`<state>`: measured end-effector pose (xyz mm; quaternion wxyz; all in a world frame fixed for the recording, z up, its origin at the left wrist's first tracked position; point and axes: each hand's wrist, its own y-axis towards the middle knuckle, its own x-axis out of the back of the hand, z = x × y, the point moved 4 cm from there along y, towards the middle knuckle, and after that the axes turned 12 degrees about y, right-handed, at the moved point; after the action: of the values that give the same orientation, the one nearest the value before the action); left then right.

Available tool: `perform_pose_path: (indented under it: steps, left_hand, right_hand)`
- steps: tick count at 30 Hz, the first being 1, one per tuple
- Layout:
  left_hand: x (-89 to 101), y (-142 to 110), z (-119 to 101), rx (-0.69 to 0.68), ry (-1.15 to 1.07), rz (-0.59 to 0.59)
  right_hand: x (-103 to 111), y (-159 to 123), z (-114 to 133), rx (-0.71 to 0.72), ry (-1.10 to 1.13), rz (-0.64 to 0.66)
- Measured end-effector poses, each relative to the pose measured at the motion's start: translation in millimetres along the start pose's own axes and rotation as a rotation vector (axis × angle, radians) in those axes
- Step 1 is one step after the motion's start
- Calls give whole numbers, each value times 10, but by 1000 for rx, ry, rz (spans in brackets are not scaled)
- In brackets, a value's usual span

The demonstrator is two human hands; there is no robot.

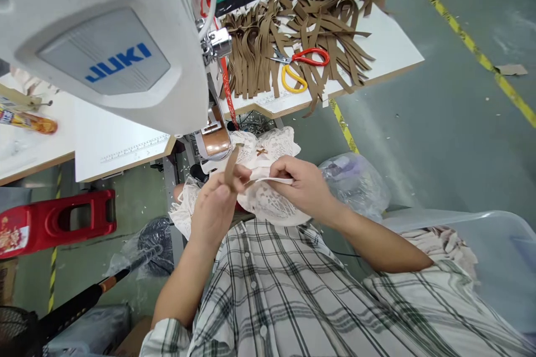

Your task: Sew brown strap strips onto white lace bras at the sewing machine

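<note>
A white lace bra (274,206) with a small brown bow hangs in front of me, just below the head of the sewing machine (209,128). My left hand (215,203) is closed on a brown strap (231,167), whose loose end stands up past the fingers. Pinched in my right hand (304,184) is the white edge band of the bra. The two hands are close together, with the band stretched between them. My fingers hide where strap and band meet, so I cannot tell whether they are joined.
Many brown straps (251,61) lie heaped on the white table (393,39), with red-handled scissors (310,56) and a yellow-handled tool (294,79) on top. A plastic bag (355,181) and a clear bin (498,234) stand at right. A red plastic object (90,234) is at left.
</note>
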<state>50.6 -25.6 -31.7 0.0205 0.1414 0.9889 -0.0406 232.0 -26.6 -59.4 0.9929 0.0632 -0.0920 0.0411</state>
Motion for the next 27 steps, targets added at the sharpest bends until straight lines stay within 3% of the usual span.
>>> perform_pose_path:
  steps: [3,6,11,17,19,20,21,23,25,26,27]
  left_hand:
    - [17,-149,-29,-104,-17,-9]
    - [9,-307,-24,-217,70,-68]
    - [2,-421,10,-322,174,-89]
    - [16,-463,-5,-351,196,-61]
    - [45,-410,-39,-323,201,-64]
    - [82,-352,-55,-281,197,-75]
    - [135,-275,-65,-218,193,-87]
    - [262,-105,-47,-26,222,-57]
    - [367,-13,22,159,377,73]
    - [404,-22,66,197,491,121]
    - [422,-67,111,177,600,133]
  right_hand:
    - [73,-63,89,401,-292,-152]
    - [86,-132,121,601,-339,-203]
    - [45,-188,161,709,-297,-189]
    - [28,-204,182,710,-314,-189]
    - [38,-159,163,596,-326,-136]
    - [30,-119,126,472,-319,-55]
    - [0,-86,68,320,-289,84]
    - [-134,-106,-67,6,-121,498]
    - [-279,-250,-136,-247,200,866]
    - [-320,-313,-148,-354,395,907]
    - [-340,-352,-163,-456,592,829]
